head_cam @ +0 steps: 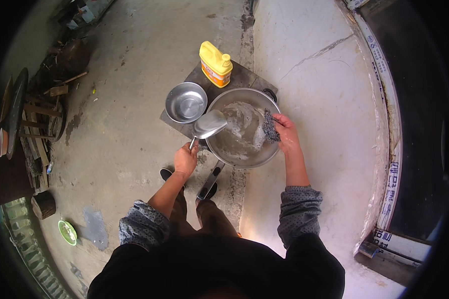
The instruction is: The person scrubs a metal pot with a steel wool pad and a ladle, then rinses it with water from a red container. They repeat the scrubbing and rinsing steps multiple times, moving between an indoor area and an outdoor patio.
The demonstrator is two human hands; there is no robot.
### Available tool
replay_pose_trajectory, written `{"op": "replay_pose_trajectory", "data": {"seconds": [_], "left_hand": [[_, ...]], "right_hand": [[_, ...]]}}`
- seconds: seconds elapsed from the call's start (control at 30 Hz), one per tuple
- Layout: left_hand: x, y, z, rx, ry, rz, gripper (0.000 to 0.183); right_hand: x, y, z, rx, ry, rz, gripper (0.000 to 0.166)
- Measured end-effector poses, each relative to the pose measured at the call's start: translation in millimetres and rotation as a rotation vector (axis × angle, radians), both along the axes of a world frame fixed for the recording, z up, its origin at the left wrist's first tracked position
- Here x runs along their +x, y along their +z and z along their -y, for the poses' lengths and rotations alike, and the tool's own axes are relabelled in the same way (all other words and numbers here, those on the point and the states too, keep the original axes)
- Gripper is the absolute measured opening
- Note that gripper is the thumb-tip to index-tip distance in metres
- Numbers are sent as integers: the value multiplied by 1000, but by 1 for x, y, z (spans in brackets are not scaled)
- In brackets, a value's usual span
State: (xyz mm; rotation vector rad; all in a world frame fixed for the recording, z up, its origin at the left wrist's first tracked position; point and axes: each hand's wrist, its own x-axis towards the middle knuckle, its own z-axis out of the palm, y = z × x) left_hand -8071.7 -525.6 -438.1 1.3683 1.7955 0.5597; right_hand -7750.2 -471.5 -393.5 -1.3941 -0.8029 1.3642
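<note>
My left hand (pixel 186 158) grips the handle of a metal scoop (pixel 210 124), whose wide bowl reaches over the left rim of a large frying pan (pixel 243 164). Cloudy, sudsy water (pixel 236 136) lies in the pan. At the pan's right rim, my right hand (pixel 285 130) holds a dark mesh scouring pad (pixel 271 126). A metal bowl (pixel 186 102) stands left of the pan, close to the scoop. Behind them is a yellow plastic jug (pixel 216 65) with an orange label and a cap on it.
Pan and bowl stand on a small low table (pixel 243 74). The pan's long handle (pixel 210 181) points towards my legs. A stool (pixel 41 112) and scrap wood are at the left, with a green basin (pixel 67 232) on the floor. A framed dark panel (pixel 415 149) lines the right.
</note>
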Motion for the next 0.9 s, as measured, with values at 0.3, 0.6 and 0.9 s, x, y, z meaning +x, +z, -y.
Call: {"op": "replay_pose_trajectory", "data": {"seconds": [0.3,0.6,0.9], "left_hand": [[-1,31,23,-28,-128,73,35],[-23,60,52,-88,-22,704,35],[-134,88,95,-230,197,953,13]], "right_hand": [[5,-78,50,26,-208,294,17],[-145,18,109,-74,-330,-769,26],[-313,3,150,-187,-58,-709,20]]}}
